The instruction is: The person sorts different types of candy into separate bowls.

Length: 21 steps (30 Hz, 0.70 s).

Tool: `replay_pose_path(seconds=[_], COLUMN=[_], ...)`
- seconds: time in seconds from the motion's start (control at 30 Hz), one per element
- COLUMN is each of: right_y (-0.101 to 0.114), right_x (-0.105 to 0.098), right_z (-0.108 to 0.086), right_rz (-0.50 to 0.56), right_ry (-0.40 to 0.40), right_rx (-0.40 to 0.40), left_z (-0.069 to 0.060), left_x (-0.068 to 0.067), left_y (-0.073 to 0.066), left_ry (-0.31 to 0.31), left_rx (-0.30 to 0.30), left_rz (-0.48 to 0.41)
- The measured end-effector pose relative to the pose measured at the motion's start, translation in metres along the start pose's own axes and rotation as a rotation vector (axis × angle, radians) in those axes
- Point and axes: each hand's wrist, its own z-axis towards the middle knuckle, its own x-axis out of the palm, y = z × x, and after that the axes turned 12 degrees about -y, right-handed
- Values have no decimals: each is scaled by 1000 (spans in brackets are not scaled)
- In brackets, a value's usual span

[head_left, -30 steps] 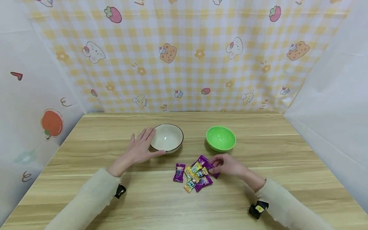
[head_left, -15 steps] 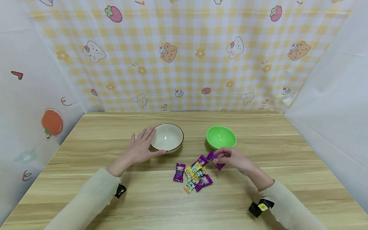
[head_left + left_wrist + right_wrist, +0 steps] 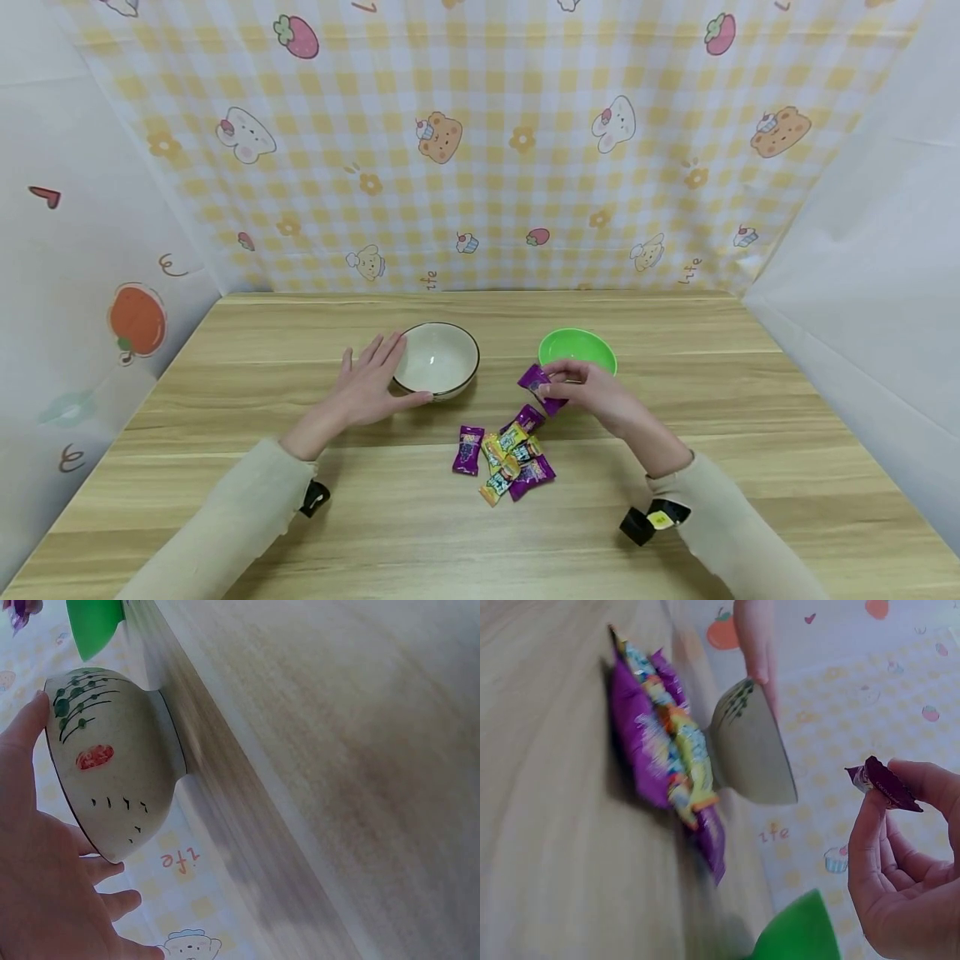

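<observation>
My right hand (image 3: 588, 392) pinches a purple candy packet (image 3: 534, 383) between thumb and fingers, raised in front of the green bowl (image 3: 573, 346) and partly covering it. In the right wrist view the packet (image 3: 886, 784) is tilted, seen nearly edge-on. On the left, my left hand (image 3: 367, 383) rests with spread, straight fingers against the rim of the cream bowl (image 3: 438, 358). Its thumb touches the near rim. The left wrist view shows leaf and red marks on that bowl's outside (image 3: 112, 757). Below the bowls lies a pile of yellow candy packets (image 3: 501, 475) and purple candy packets (image 3: 534, 473).
A single purple packet (image 3: 467, 450) lies just left of the pile. All stand on a wooden table (image 3: 420, 542). A checked cloth (image 3: 495, 192) hangs behind the table, with white sheets at both sides.
My right hand has lifted the purple packet from the pile's right side and carried it up, then leftward, before the green bowl. The left hand stays on the cream bowl.
</observation>
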Motion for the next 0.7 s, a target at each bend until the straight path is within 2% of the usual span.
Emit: replay_pose_path(seconds=[0.33,0.7], right_y=[21,30], right_x=[21,40], right_z=[17,39], right_rz=[34,104], right_ry=[-28,6], right_rx=[17,-7], left_z=[0,1], left_x=[1,0], left_y=[1,1], left_ry=[2,4], left_rx=[-1,-1], left_rz=[2,-1])
